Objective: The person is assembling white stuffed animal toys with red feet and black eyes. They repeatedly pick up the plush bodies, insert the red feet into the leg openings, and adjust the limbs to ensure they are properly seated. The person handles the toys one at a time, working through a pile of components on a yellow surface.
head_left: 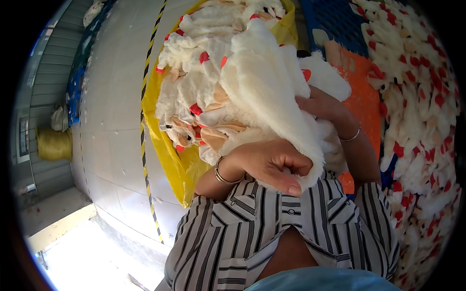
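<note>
A large white furry plush-toy skin point(264, 80) hangs in front of my chest, limp and unstuffed. My left hand point(272, 164) is closed round its lower end, the thumb lying along the edge of the fur. On the skin's right side, my right hand point(324, 107) holds the fur, with its fingertips partly hidden by the fabric. A small red patch point(306, 74) shows just above the right hand. Beyond it lies another white furry piece point(323, 77).
To the left, a yellow plastic bag point(167, 160) is filled with white plush skins point(187, 92) bearing red and beige parts. An orange surface point(365, 99) is at right, beside a big heap of similar plush pieces point(422, 116). Black-and-yellow tape point(144, 126) runs along the grey floor point(109, 116).
</note>
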`<action>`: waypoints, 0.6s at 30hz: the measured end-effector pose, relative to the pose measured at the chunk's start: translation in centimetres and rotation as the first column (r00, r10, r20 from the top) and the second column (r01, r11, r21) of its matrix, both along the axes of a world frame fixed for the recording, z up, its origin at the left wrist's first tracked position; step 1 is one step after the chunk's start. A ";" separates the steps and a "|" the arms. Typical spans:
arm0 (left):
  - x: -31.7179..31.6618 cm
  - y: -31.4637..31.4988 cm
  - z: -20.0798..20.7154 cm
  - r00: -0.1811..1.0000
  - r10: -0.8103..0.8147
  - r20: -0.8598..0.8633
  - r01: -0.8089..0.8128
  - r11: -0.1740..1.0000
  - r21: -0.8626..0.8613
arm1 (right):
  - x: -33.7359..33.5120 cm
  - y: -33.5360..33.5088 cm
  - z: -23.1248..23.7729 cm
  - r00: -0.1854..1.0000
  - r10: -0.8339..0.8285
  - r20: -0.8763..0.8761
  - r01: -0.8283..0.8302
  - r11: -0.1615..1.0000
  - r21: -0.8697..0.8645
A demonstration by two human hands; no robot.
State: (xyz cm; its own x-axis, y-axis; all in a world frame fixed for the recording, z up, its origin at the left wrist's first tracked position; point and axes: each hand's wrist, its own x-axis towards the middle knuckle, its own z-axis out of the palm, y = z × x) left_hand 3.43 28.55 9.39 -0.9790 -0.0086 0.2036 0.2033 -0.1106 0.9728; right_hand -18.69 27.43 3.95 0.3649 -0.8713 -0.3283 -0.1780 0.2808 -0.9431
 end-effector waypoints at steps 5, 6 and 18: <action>-1.1 -0.5 -0.6 0.978 0.210 -0.011 -0.209 0.977 0.027 | -5.7 -2.2 0.2 0.851 -0.400 -0.340 0.345 0.914 -0.212; -0.4 -0.3 -1.5 0.931 0.361 0.047 -0.363 0.931 0.042 | -8.5 -2.5 6.2 0.812 -0.555 0.179 0.560 0.828 0.027; -1.1 -1.4 -7.3 0.887 0.373 0.271 -0.448 0.839 0.309 | -16.0 -4.1 3.0 0.754 -0.621 0.214 0.625 0.578 -0.524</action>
State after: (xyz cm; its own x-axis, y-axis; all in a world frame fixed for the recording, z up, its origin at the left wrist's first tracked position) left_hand 2.31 27.16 2.11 -0.8875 -0.4532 -0.0829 0.1205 -0.4019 0.9077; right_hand -34.71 23.31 6.96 -0.3362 -0.9039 0.2644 -0.1495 -0.2260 -0.9626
